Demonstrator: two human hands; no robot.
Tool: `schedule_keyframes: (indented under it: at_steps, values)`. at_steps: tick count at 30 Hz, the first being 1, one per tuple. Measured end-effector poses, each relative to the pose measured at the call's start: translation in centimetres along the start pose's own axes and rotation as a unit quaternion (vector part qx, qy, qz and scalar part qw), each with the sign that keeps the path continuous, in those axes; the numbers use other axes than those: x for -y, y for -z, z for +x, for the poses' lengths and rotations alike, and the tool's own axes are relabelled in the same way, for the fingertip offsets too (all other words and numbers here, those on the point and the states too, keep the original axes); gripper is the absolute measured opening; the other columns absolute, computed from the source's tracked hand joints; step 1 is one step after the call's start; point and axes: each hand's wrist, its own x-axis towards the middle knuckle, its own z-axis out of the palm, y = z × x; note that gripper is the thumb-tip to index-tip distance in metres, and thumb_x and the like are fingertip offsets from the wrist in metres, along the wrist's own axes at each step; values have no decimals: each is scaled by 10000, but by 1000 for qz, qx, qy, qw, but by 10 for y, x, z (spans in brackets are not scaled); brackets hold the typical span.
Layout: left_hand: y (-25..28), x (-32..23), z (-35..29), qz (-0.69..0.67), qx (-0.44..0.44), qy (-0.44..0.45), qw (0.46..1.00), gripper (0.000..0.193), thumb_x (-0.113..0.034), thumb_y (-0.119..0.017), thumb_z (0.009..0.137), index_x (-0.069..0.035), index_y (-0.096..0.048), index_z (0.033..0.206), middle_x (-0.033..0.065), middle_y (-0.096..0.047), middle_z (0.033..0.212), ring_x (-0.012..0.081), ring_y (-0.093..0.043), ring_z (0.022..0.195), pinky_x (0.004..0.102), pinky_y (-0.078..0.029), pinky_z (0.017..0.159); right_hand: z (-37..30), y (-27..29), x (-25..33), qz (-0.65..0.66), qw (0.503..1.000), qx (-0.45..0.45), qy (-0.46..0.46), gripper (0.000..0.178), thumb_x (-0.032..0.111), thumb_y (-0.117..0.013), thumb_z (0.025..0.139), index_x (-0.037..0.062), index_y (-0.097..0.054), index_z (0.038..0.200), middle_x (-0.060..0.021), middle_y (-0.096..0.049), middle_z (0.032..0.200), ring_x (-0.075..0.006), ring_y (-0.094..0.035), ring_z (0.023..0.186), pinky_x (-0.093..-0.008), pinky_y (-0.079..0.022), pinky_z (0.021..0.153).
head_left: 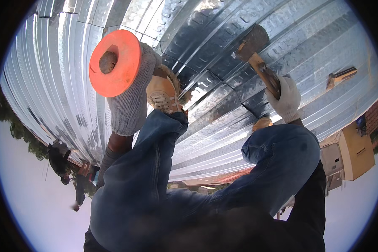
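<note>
My left hand (132,94), in a grey knit glove, is closed behind a round orange hand guard (128,46). A rusty round struck end of a chisel (108,62) pokes through the guard's middle; its blade is hidden. In a pale glove, my right hand (286,100) grips the wooden handle of a club hammer (253,43). The hammer's dark, worn head is held over the shiny ribbed metal sheets (214,122), to the right of the chisel. My tan laced shoe (160,90) rests on the metal just beside my left hand.
Dark cut lines and sheet overlaps cross the ribbed metal ahead of me. A wood-handled tool (341,77) lies on the sheets at the right. People (59,161) are at the far left edge. My other shoe (262,123) shows by my right knee, and a tan building (356,149) stands beyond.
</note>
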Motion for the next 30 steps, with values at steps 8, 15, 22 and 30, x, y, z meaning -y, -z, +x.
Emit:
schedule_keyframes:
  at_steps: [8, 15, 22, 30]
  values:
    - [-65, 33, 31, -27, 200, 108, 973, 255, -105, -799, 962, -64, -633, 1152, 91, -665, 1058, 252, -676, 991, 449, -581, 903, 6, 4, -1, 36, 999, -26, -7, 549, 287, -902, 832, 106, -707, 1312, -112, -717, 1141, -359, -723, 1073, -473, -612, 868]
    - [-72, 139, 29, 70, 308, 126, 940, 186, -58, -782, 978, -68, -648, 1107, 93, -688, 1082, 228, -679, 1006, 402, -576, 874, -7, 9, -1, 71, 996, -11, -58, 577, 447, -859, 902, 118, -697, 1347, -102, -702, 1149, -349, -720, 1097, -473, -608, 892]
    - [-86, 156, 7, 25, 350, 64, 934, 141, -27, -772, 992, -72, -662, 1067, 93, -708, 1104, 205, -680, 1022, 361, -571, 855, -32, -26, 21, -74, 959, -261, -82, 503, 542, -711, 1059, 106, -746, 1307, -129, -725, 1108, -353, -755, 999, -453, -621, 875]
    - [-106, 112, -1, 33, 417, -102, 903, 104, -134, -734, 1059, -64, -666, 1022, 60, -679, 1041, 189, -658, 975, 354, -541, 867, -67, -6, 24, 12, 919, -349, -183, 455, 468, -709, 1085, 91, -729, 1338, -154, -745, 1193, -384, -749, 1053, -461, -606, 915]
